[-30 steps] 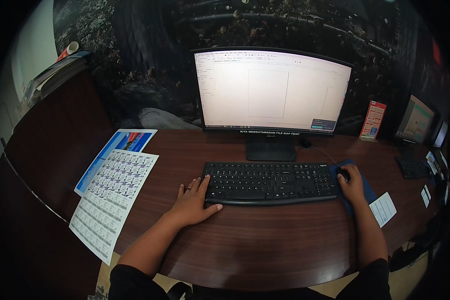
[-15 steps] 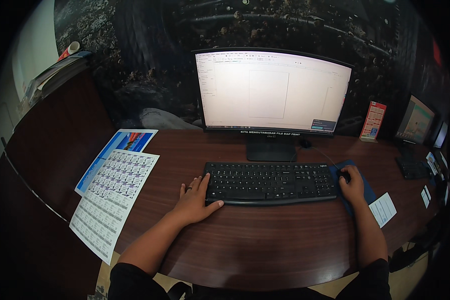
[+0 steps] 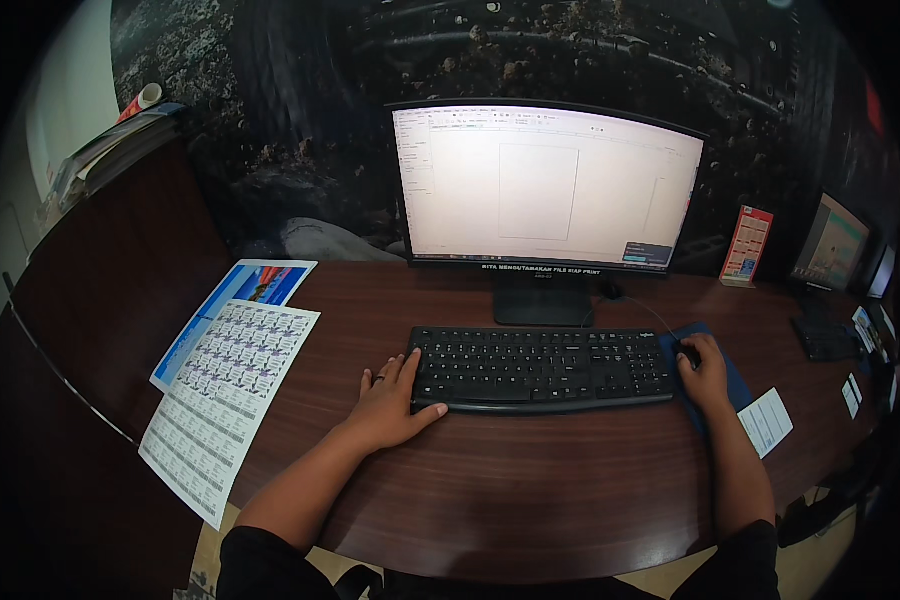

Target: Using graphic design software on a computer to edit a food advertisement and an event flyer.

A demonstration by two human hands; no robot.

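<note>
Left hand: my left hand [image 3: 388,405] lies palm down at the keyboard's left end, fingers a little spread, thumb held out along the front edge; a dark ring on one finger. Nothing held in it.
Right hand: my right hand [image 3: 705,372] is curled over the mouse, fingers bent about it; whether a button is pressed, I cannot tell.
Mouse: black mouse [image 3: 689,353], mostly hidden under my fingers, just beyond the keyboard's right end, on a blue mouse pad [image 3: 736,388].
Keyboard: black keyboard [image 3: 540,368], full width, lying between my two hands, in front of the monitor.
Monitor: large monitor [image 3: 610,190] on a black stand, lit; a blank upright page outline on a pale workspace, small dark box at lower right.
Left of desk: printed sheet [image 3: 225,400] with rows of small purple and grey designs, overlapping a blue sheet [image 3: 275,283].
Right of desk: pale card [image 3: 768,422] beside my forearm; red-and-white standing card [image 3: 747,247] farther back, near a second screen [image 3: 834,240].
Surface: dark brown wooden desk [image 3: 530,490].
</note>
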